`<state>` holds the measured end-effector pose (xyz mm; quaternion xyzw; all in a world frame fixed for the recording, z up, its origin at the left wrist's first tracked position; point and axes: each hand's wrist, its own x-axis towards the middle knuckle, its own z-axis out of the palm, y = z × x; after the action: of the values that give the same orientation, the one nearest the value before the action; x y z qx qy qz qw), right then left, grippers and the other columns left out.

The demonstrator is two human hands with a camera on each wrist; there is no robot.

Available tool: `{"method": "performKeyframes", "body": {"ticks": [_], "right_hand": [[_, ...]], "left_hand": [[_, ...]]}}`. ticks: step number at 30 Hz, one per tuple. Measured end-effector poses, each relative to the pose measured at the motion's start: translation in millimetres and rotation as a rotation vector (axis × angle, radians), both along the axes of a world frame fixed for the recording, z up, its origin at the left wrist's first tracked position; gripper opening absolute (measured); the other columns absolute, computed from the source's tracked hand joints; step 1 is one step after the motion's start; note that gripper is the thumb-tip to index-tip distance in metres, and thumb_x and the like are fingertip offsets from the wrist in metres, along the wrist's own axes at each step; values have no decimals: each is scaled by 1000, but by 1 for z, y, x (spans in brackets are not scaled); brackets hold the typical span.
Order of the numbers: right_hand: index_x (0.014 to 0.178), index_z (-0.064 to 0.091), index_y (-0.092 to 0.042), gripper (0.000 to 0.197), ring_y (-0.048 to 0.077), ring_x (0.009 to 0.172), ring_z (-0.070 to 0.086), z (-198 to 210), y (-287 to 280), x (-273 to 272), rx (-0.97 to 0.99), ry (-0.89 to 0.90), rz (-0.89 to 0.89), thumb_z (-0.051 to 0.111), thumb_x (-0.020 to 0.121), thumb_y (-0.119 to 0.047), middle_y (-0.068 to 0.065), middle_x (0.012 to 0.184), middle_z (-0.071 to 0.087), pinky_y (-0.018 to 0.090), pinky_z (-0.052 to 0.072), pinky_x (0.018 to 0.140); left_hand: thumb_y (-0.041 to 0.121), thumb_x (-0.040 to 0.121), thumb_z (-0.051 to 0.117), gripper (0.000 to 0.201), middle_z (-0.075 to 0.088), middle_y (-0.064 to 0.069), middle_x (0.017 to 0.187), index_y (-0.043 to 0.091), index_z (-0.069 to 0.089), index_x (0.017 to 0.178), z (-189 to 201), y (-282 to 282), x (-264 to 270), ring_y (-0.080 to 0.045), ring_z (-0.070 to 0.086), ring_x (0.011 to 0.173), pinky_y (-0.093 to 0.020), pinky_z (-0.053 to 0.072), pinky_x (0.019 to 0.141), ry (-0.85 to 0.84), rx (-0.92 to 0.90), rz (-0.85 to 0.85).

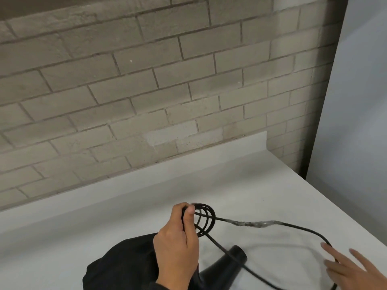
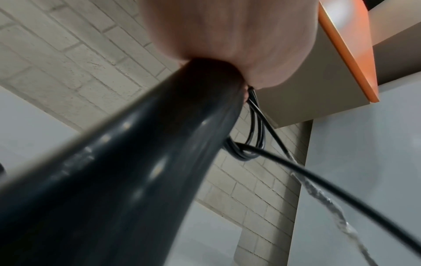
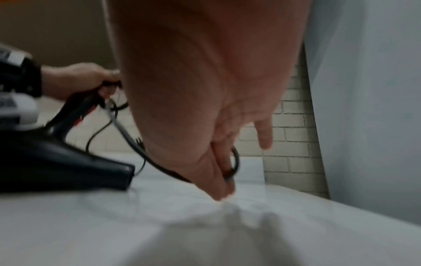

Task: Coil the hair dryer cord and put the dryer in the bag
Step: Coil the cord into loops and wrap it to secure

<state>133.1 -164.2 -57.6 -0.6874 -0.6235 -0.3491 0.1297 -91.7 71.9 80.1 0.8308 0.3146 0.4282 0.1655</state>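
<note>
My left hand [image 1: 184, 216] grips the end of the black hair dryer's [image 1: 222, 266] handle together with several small loops of its cord [image 1: 206, 218], held above the counter. The left wrist view shows the handle [image 2: 136, 162] running into that hand [image 2: 227, 36], with the loops [image 2: 254, 140] beyond. From the loops the cord runs right through a tape-wrapped stretch [image 1: 251, 223] and curves under my right hand [image 1: 343, 262]. That hand's fingers [image 3: 218, 180] are straight, and the cord [image 3: 235, 162] passes between them. A black bag [image 1: 121, 266] lies crumpled left of the dryer.
All of this is on a white counter [image 1: 104, 222] backed by a grey brick wall [image 1: 146, 91]. The counter's right edge [image 1: 335, 206] runs diagonally beside a pale wall panel [image 1: 360, 122]. An orange-edged cabinet [image 2: 341, 45] hangs overhead.
</note>
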Motion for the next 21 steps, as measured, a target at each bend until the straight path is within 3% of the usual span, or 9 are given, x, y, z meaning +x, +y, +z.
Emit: {"method": "performKeyframes", "body": {"ticks": [2,3,5,6,8,11,15,18,21], "right_hand": [[125,27,-56,37,-10,142,16,9,-18,-28,-166,381,66,19,104,-28,-33,141,41,12,12,114],[136,17,-57,50,-16,132,27,14,0,-38,-133,635,34,28,98,-26,-35,118,58,6,16,109],[127,31,-65,59,-16,95,52,59,32,-68,-71,934,-36,55,81,-36,-32,82,67,2,36,92],[112,48,-61,38,-14,86,56,74,43,-80,-5,981,25,59,83,-40,-32,78,67,2,41,80],[92,63,-47,8,-17,89,57,95,71,-109,101,1161,57,63,88,-40,-32,88,67,2,42,73],[94,69,-32,12,-11,88,62,103,113,-138,-33,1549,123,59,92,-38,-15,92,72,4,44,73],[86,67,-26,13,10,66,59,114,143,-151,-84,1666,186,57,94,-30,-4,74,66,28,49,67],[82,64,-30,19,3,62,52,110,132,-148,-95,1670,248,55,96,-21,-7,68,60,17,44,65],[89,65,-33,13,-1,81,62,103,103,-135,-167,1540,292,55,96,-28,-13,84,65,12,46,77]], "left_hand": [[65,97,18,43,40,10,43,39,51,93,0,0,0,-10,45,42,-15,29,41,-17,-9,-5],[66,97,17,44,39,10,43,38,51,93,0,0,0,-10,43,41,-14,28,41,-24,-10,-10],[67,97,17,43,36,9,42,39,50,92,1,1,0,-11,40,39,-14,28,41,-29,1,-12],[67,97,17,42,35,9,42,40,49,92,1,1,0,-11,40,39,-15,30,41,-32,4,-12],[67,97,18,42,35,10,42,40,49,92,2,1,1,-11,41,40,-14,29,41,-40,4,-14],[66,96,18,41,36,10,42,39,49,93,2,-2,2,-12,43,42,-14,28,42,-26,4,-10],[66,97,18,42,38,9,44,39,49,92,1,-5,0,-10,43,42,-13,31,42,-26,6,-24],[64,98,19,42,41,11,47,38,51,93,1,-8,1,-9,41,41,-11,31,44,-35,10,-34],[62,100,21,41,31,12,42,35,52,93,1,-9,1,-9,37,39,-11,28,42,-34,20,-37]]}}
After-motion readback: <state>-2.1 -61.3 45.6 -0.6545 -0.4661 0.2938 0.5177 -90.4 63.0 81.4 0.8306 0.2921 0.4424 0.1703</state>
